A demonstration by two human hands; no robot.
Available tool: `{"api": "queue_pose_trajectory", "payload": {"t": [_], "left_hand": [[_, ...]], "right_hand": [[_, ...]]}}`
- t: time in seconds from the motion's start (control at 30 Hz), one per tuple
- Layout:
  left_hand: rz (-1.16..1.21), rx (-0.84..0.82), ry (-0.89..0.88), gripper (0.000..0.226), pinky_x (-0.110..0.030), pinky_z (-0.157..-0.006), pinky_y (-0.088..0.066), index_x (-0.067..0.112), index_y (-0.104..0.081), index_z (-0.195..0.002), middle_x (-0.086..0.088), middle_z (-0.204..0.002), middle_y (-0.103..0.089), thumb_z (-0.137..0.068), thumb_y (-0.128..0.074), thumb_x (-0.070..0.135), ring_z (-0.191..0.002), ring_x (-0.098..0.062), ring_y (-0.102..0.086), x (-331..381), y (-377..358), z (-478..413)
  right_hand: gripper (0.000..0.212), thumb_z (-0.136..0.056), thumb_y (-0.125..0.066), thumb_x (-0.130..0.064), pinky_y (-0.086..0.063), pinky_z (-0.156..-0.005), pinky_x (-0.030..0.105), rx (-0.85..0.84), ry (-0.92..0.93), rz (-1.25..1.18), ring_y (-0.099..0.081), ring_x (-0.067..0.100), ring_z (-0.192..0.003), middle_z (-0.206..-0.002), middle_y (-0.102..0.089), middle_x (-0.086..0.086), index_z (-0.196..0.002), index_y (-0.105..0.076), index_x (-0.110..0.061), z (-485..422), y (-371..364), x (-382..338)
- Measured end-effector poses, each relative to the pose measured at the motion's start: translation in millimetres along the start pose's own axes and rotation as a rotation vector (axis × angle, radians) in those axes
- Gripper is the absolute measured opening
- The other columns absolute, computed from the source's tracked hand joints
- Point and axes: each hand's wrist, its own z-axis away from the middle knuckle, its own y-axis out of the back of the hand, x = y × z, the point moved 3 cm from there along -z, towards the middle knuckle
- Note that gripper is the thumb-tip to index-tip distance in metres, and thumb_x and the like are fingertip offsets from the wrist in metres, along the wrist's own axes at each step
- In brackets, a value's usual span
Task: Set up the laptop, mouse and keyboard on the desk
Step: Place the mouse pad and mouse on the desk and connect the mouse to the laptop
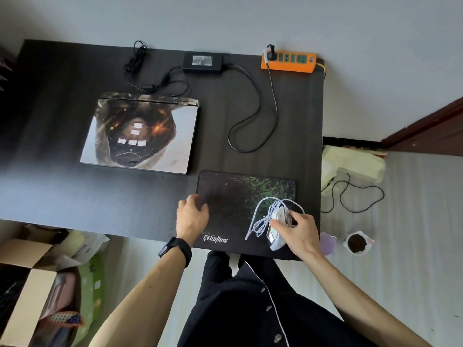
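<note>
A closed laptop (pixel 140 135) with a printed lid lies on the dark desk (pixel 50 136), left of centre. In front of it to the right lies a dark mouse pad (pixel 238 196). My right hand (pixel 298 231) grips a white mouse (pixel 276 230) on the pad's right side, with its braided white cable (pixel 260 219) bundled loosely around it. My left hand (pixel 191 216) rests at the pad's left edge, fingers loosely curled and holding nothing. No keyboard is visible on the desk.
A black power adapter (pixel 203 62) with coiled cables lies at the desk's back edge. An orange power strip (pixel 288 61) sits at the back right corner. An open cardboard box (pixel 27 291) stands on the floor at left. A cup (pixel 357 242) sits on the floor at right.
</note>
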Motion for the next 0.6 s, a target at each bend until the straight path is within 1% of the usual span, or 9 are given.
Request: {"api": "queue_pose_trajectory", "payload": {"t": [0.07,0.1,0.17,0.23,0.3,0.37,0.43,0.5,0.6], "left_hand": [[0.103,-0.201,0.036,0.043,-0.032,-0.084,-0.051,0.022,-0.059,-0.125,-0.004,-0.119,-0.065,-0.091,-0.056,0.049,-0.109,-0.025,-0.062,24.1,-8.9,10.2],[0.159,-0.357,0.097,0.045,-0.031,-0.076,-0.052,0.023,-0.06,-0.122,-0.002,-0.114,-0.067,-0.091,-0.053,0.055,-0.105,-0.023,-0.065,36.6,-15.7,16.9],[0.215,-0.59,0.176,0.049,-0.031,-0.072,-0.051,0.024,-0.06,-0.121,0.001,-0.109,-0.066,-0.091,-0.049,0.062,-0.1,-0.02,-0.064,59.1,-29.7,30.7],[0.162,-0.585,0.093,0.051,-0.032,-0.077,-0.05,0.019,-0.06,-0.121,-0.001,-0.104,-0.065,-0.092,-0.048,0.06,-0.099,-0.021,-0.062,75.9,-42.4,33.7],[0.08,-0.499,0.0,0.049,-0.035,-0.095,-0.047,0.017,-0.058,-0.126,-0.006,-0.118,-0.064,-0.094,-0.05,0.053,-0.112,-0.023,-0.058,87.2,-55.5,29.8],[-0.044,-0.47,-0.076,0.052,-0.034,-0.104,-0.041,0.018,-0.051,-0.134,-0.006,-0.13,-0.057,-0.091,-0.053,0.047,-0.123,-0.023,-0.052,95.0,-67.9,27.5],[-0.162,-0.509,-0.143,0.062,-0.034,-0.104,-0.041,0.019,-0.044,-0.141,-0.007,-0.136,-0.049,-0.086,-0.058,0.044,-0.123,-0.025,-0.05,101.7,-81.5,30.5],[-0.346,-0.531,-0.232,0.069,-0.041,-0.101,-0.044,0.022,-0.04,-0.142,-0.006,-0.138,-0.041,-0.082,-0.065,0.044,-0.125,-0.028,-0.046,107.6,-93.9,36.6],[-0.646,-0.448,-0.384,0.061,-0.048,-0.095,-0.046,0.017,-0.042,-0.134,-0.005,-0.135,-0.042,-0.086,-0.065,0.047,-0.13,-0.031,-0.036,111.3,-105.8,46.6]], "right_hand": [[0.027,-0.077,-0.077,-0.051,-0.04,-0.083,0.025,-0.068,0.096,-0.002,-0.055,0.01,-0.098,-0.099,-0.053,-0.015,-0.096,-0.066,-0.037,4.6,1.9,-8.1],[0.043,-0.075,-0.077,-0.054,-0.041,-0.083,0.023,-0.093,0.133,0.015,-0.057,0.008,-0.098,-0.101,-0.055,-0.014,-0.111,-0.069,-0.033,5.2,1.5,-9.3],[0.069,-0.074,-0.076,-0.056,-0.043,-0.087,0.02,-0.142,0.167,0.09,-0.058,0.007,-0.101,-0.113,-0.056,-0.012,-0.136,-0.061,-0.028,6.2,-0.9,-10.6],[0.075,-0.077,-0.073,-0.053,-0.043,-0.089,0.021,-0.136,0.232,0.279,-0.059,0.013,-0.107,-0.129,-0.047,-0.007,-0.144,-0.053,-0.026,7.0,-2.1,-10.1],[0.083,-0.078,-0.069,-0.054,-0.045,-0.094,0.027,-0.109,0.289,0.443,-0.058,0.022,-0.113,-0.143,-0.035,-0.002,-0.151,-0.045,-0.023,7.0,0.2,-5.6],[0.093,-0.078,-0.066,-0.057,-0.046,-0.1,0.032,-0.114,0.264,0.477,-0.057,0.025,-0.119,-0.152,-0.024,0.0,-0.156,-0.032,-0.02,8.0,3.7,6.1],[0.099,-0.079,-0.067,-0.057,-0.048,-0.102,0.034,-0.103,0.235,0.437,-0.053,0.022,-0.127,-0.156,-0.02,-0.001,-0.159,-0.022,-0.018,13.0,7.9,22.3],[0.103,-0.079,-0.071,-0.055,-0.049,-0.103,0.036,-0.041,0.233,0.379,-0.047,0.021,-0.133,-0.157,-0.023,0.001,-0.16,-0.019,-0.016,21.2,10.5,39.2],[0.107,-0.076,-0.077,-0.051,-0.048,-0.1,0.033,0.044,0.208,0.328,-0.045,0.024,-0.136,-0.155,-0.034,0.006,-0.158,-0.021,-0.01,31.5,12.0,60.3]]}}
